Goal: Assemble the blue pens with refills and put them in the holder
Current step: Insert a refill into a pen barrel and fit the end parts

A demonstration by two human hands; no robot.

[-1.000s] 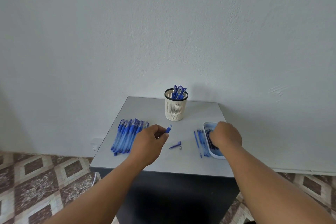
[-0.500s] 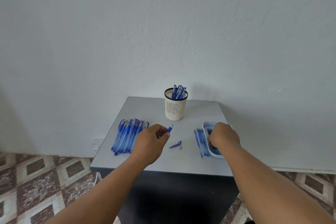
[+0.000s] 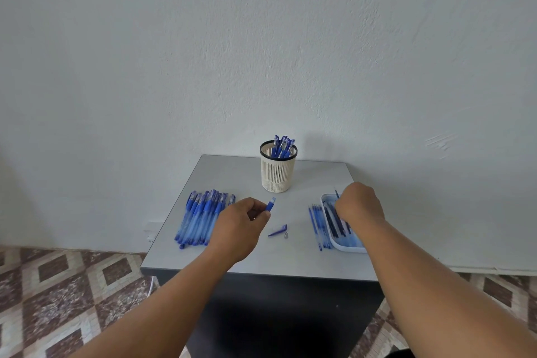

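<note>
Blue pen barrel [image 3: 270, 204] is pinched in the curled fingers of the left hand [image 3: 238, 227], arm extended over the worktop [image 3: 232, 171] beside the row of pens [image 3: 203, 216]. Right hand [image 3: 359, 203], fingers curled, reaches into the white tray [image 3: 343, 245], gripping a thin refill [image 3: 336, 193]. Holder [image 3: 278, 167] stands behind, well apart; no legible markings.

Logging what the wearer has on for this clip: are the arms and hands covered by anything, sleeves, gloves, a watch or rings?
No. Both forearms are bare up to the frame edge, with no sleeves in view. The left hand and right hand have no gloves, and no watch, band or ring shows on either wrist or on the fingers in view.
</note>
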